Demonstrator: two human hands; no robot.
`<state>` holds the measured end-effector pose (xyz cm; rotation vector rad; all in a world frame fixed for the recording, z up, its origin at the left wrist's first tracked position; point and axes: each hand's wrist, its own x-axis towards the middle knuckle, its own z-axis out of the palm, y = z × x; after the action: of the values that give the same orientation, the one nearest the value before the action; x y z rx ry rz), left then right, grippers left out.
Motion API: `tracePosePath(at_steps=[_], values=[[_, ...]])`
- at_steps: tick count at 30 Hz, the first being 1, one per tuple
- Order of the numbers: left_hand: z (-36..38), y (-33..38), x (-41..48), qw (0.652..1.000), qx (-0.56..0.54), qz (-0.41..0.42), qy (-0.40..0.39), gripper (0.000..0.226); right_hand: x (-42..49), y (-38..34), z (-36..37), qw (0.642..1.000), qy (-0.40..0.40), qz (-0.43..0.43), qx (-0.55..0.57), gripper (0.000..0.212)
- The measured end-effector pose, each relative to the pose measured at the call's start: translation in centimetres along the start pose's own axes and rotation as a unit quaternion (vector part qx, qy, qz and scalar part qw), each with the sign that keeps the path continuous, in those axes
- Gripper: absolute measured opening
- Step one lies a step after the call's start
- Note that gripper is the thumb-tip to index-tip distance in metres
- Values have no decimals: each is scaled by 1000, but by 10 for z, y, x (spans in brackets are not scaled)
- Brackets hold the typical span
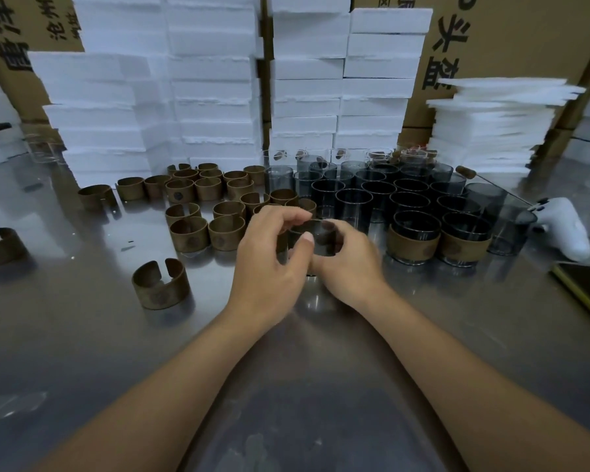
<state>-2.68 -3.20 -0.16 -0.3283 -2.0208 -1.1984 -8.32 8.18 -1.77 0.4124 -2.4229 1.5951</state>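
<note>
A: Where's the glass (pixel 321 240)?
B: Mid table (pixel 82 335), btwn both hands, just near of the bands & the bare glasses. Upright. Base on the top or just off it, can't tell.
A: L hand (pixel 269 264)?
B: Curled on the glass's left side. Thumb on the near wall, fingers arched over the far rim.
A: R hand (pixel 349 267)?
B: Wrapped round the right side, fingers curled. Tips blurred, so exact grip unclear.
A: Band on it?
B: Can't tell, hands cover the lower part.
A: Rest?
B: Brown split bands (pixel 188 233) far left of the hands, one loose band (pixel 160 284) near left. Bare glasses (pixel 382 195) packed far right. Two banded glasses (pixel 413 238) at that group's near edge, right of R hand. White controller (pixel 559 229) further right. Foam blocks (pixel 212 80) stacked at the back, foam sheets (pixel 491 124) far right, cartons (pixel 511 35) behind.
</note>
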Motion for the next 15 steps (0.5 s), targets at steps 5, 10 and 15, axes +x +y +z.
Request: tracePosePath(at_steps=[5, 10, 15], values=[[0, 1, -2, 998, 26, 20, -47, 35, -3, -4, -2, 997, 27, 5, 77, 45], [2, -3, -4, 995, 13, -14, -99, 41, -2, -5, -4, 998, 37, 9, 58, 53], [4, -7, -5, 989, 23, -46, -136, 47, 1, -5, -4, 996, 51, 28, 63, 47]])
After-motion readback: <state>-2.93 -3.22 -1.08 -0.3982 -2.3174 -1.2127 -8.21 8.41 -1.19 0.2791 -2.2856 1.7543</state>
